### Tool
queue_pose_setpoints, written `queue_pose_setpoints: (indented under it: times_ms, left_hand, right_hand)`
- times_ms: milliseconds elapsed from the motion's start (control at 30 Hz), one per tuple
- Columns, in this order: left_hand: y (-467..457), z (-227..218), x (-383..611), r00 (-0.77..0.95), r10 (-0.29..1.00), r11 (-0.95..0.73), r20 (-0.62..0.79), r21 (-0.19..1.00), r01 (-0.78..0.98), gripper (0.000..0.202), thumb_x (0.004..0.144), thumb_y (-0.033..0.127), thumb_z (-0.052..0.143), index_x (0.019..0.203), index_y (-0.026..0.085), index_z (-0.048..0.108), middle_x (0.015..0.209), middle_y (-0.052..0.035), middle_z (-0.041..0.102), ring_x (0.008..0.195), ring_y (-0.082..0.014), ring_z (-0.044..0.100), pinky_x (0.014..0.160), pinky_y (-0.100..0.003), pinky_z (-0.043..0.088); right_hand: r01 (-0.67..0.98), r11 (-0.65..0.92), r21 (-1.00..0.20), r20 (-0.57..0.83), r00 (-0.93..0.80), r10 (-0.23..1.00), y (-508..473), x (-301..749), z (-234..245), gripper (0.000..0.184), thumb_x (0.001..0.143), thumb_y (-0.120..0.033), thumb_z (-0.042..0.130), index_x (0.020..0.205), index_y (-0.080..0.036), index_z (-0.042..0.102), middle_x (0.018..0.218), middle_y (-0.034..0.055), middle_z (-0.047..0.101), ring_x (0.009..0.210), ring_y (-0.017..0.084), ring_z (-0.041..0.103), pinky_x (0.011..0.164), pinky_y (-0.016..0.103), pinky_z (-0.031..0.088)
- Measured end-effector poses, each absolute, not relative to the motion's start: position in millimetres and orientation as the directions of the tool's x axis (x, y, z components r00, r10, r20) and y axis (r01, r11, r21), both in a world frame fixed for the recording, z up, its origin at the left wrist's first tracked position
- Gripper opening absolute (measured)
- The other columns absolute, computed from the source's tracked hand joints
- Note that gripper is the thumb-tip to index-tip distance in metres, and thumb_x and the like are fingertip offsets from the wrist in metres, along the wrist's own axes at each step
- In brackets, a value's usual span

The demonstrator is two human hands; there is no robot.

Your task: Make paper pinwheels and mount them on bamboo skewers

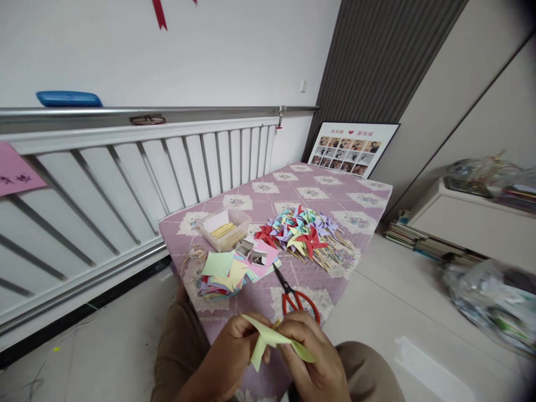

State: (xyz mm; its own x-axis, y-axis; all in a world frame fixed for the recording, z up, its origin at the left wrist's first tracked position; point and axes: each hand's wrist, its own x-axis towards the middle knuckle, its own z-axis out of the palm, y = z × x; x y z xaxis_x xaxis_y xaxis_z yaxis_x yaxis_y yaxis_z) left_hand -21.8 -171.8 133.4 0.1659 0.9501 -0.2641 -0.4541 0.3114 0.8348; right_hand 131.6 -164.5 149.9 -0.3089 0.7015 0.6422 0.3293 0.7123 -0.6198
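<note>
Over the near end of the table, a yellow-green paper pinwheel with cut, partly folded blades is between my hands. My left hand pinches its left side, and my right hand grips its right side with fingers curled around the paper. A small yellowish bit, perhaps a stick end, shows behind the paper. Just beyond my right hand lie scissors with red handles, their dark blades pointing away. A stack of coloured paper squares sits to the left, beside a small open box of metal pins.
A clear plastic box holds wooden sticks. Finished pinwheels in several colours are heaped at the table's middle right. The purple patterned tablecloth runs back to a photo board. A white radiator stands along the left.
</note>
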Motion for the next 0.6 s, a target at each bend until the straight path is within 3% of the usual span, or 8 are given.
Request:
queue_pose_setpoints:
  times_ms: [600]
  left_hand:
    - [-173.3, 131.8, -21.2, 0.219, 0.942, 0.335, -0.256, 0.786, -0.519, 0.017, 0.063, 0.028, 0.078, 0.065, 0.014, 0.067, 0.051, 0.0024, 0.057, 0.050, -0.0089, 0.044, 0.055, -0.025, 0.029]
  right_hand:
    - [0.323, 0.717, -0.617, 0.652, -0.300, 0.696, -166.1, 130.9, 145.9, 0.015, 0.090, -0.010, 0.051, 0.096, -0.022, 0.058, 0.083, 0.0034, 0.062, 0.076, 0.016, 0.063, 0.066, 0.027, 0.052]
